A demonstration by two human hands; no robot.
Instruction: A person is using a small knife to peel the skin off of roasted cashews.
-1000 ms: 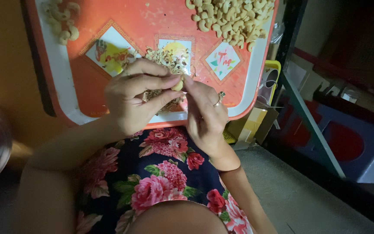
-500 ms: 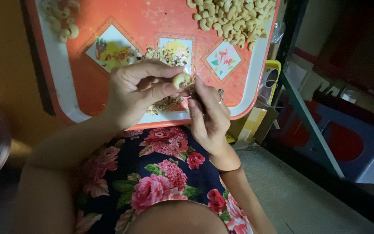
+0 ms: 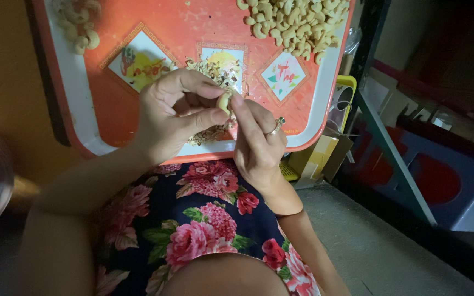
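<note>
Both hands have lifted slightly off the tray since a second ago, and the cashew now sits higher, pinched between them.

Left hand (image 3: 174,112) grips the pale cashew kernel (image 3: 225,102) between thumb and forefinger; right hand (image 3: 256,140), a ring on one finger, closes its fingertips against the same kernel from the other side. They hover just above a small heap of brown skins (image 3: 215,71) in the middle of the orange tray (image 3: 182,33). A large pile of peeled cashews (image 3: 294,22) lies at the tray's far right corner, a smaller pile (image 3: 78,24) at the far left. Below the hands is a dark floral dress (image 3: 204,219).
</note>
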